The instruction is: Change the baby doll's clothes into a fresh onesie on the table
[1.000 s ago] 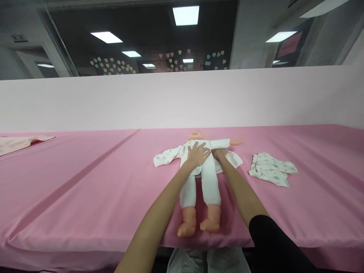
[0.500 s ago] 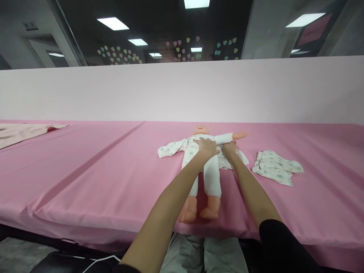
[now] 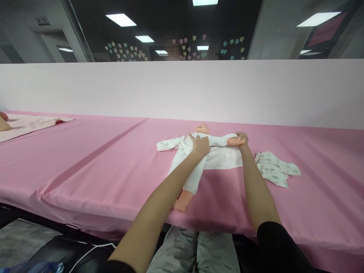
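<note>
A baby doll point(image 3: 193, 178) in white leggings lies on its back, its head away from me and its legs slanting toward me. A white printed baby shirt point(image 3: 223, 159) is spread beneath its arm on the right, while a printed sleeve covers the arm on the left. My left hand point(image 3: 201, 146) grips the doll's torso at the chest, fingers partly hidden. My right hand point(image 3: 243, 140) is closed around the doll's hand point(image 3: 234, 141) at the end of the outstretched arm, close to the shirt's upper corner. One doll foot shows; my left forearm hides the other leg.
Folded printed baby clothes point(image 3: 277, 168) lie just right of my right forearm on the pink-covered table point(image 3: 99, 170). A pale cloth point(image 3: 36, 123) is at the far left, with part of another figure on it. A white wall point(image 3: 142, 89) stands behind.
My right hand has moved right and up from under the doll's arm to its hand. The shirt on that side now lies flatter and wider. The doll's legs have swung left.
</note>
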Tool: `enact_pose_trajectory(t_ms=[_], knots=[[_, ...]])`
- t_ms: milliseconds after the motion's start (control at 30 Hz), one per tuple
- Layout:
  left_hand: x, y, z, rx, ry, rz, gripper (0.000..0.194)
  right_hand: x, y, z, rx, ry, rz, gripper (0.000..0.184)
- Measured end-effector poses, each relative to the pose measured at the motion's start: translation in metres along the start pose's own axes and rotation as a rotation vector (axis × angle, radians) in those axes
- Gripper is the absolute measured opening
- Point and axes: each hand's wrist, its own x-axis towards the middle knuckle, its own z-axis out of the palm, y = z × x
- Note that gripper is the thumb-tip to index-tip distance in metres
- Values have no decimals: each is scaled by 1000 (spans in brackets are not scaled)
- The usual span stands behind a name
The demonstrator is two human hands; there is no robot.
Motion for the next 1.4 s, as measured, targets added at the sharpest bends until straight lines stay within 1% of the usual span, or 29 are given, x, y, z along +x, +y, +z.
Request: enact_pose_trajectory(t_ms=[67, 133, 200, 233, 300, 433, 533, 600, 700, 800, 933, 1000, 1067, 1167, 1233, 1333, 1400], knots=[[3, 16, 8, 47, 122, 54, 50, 2, -10, -2, 45, -34, 27, 10], [6, 28, 15, 64, 209, 199, 56, 2, -21, -3, 94, -42, 28, 15], [10, 35, 18, 63, 235, 345, 55, 0, -30, -5, 140, -37, 20, 18], [12, 36, 19, 57, 228, 377, 53, -1, -32, -6, 159, -35, 18, 19], [18, 36, 20, 31, 194, 342, 52, -3, -32, -10, 190, -21, 20, 22], [31, 33, 22, -19, 141, 162, 49, -6, -23, -27, 228, 42, 40, 26], [35, 33, 23, 1, 113, 121, 48, -8, -23, -43, 225, 91, 87, 25], [35, 35, 24, 39, 104, 123, 48, -11, -29, -50, 195, 126, 86, 26], [34, 41, 23, 71, 119, 93, 49, -18, -47, -55, 156, 179, 20, 29], [37, 43, 20, 60, 104, 57, 49, -27, -66, -51, 106, 216, -56, 31], [47, 36, 15, 14, 91, 69, 47, -40, -86, -39, -12, 253, -149, 29], [49, 33, 15, 16, 77, 78, 47, -46, -93, -33, -51, 215, -188, 29], [49, 33, 15, 35, 47, 79, 47, -51, -98, -27, -84, 136, -225, 28], [43, 38, 17, 60, 20, 84, 50, -53, -97, -20, -104, 54, -232, 27], [37, 41, 19, 77, 14, 101, 54, -49, -90, -18, -79, 42, -198, 27], [29, 44, 25, 128, -14, 165, 62, -40, -74, -16, -53, 11, -128, 30], [25, 46, 29, 117, -30, 189, 65, -35, -65, -16, -54, -14, -106, 31]])
